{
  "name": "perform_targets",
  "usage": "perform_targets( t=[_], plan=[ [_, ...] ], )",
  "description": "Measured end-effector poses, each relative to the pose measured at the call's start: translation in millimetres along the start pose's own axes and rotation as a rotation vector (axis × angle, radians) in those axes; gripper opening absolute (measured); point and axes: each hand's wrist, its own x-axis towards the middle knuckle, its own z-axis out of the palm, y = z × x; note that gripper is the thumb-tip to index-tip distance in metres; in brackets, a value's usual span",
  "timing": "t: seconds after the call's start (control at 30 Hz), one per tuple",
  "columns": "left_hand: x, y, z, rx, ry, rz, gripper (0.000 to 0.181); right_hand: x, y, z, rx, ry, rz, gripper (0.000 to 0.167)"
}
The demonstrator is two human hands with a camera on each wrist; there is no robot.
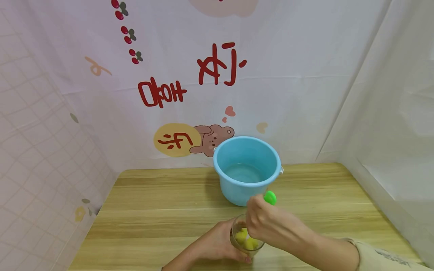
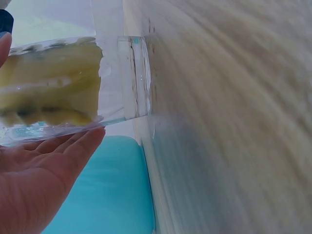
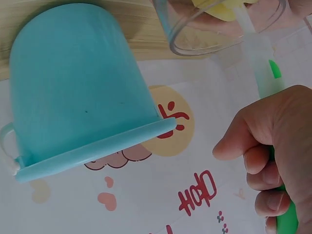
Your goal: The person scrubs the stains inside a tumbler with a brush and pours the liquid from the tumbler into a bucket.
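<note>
A clear glass [image 1: 234,241] with a yellow sponge head [image 1: 246,240] inside stands at the table's front. Around its side curls my left hand [image 1: 218,241], with fingers and palm along the glass [image 2: 109,114] in the left wrist view. My right hand [image 1: 268,222] grips the green handle [image 3: 287,217] of a brush above the rim. The brush's pale neck [image 3: 258,53] runs down into the glass, where the yellow head [image 3: 222,9] shows. Part of the handle's green end [image 1: 270,197] sticks out past my right fist.
A light blue bucket [image 1: 237,192] with some water at its bottom stands just behind the glass, near the back of the wooden table [image 1: 152,210]. White printed cloth [image 1: 288,45] hangs behind and at both sides.
</note>
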Motion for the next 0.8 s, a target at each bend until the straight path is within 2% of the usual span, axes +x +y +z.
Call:
perform_targets(
  t=[0.2, 0.47, 0.63, 0.8],
  plan=[
    [0.4, 0.9, 0.2, 0.023, -0.003, 0.018, 0.069, 9.2, -0.6, 2.0, -0.002, 0.008, 0.018, 0.029],
    [1.9, 0.6, 0.0, -0.019, -0.031, 0.027, 0.069, 18.1, 1.7, 11.8, 0.001, -0.024, 0.037, 0.03],
    [2.8, 0.5, -0.5, -0.025, -0.034, 0.009, 0.075, 20.2, 2.9, 20.8, 0.011, -0.057, 0.052, 0.026],
    [1.5, 1.4, 0.4, 0.002, -0.014, -0.034, 0.066, 18.2, 4.7, 31.0, 0.05, -0.093, 0.068, 0.025]
  ],
)
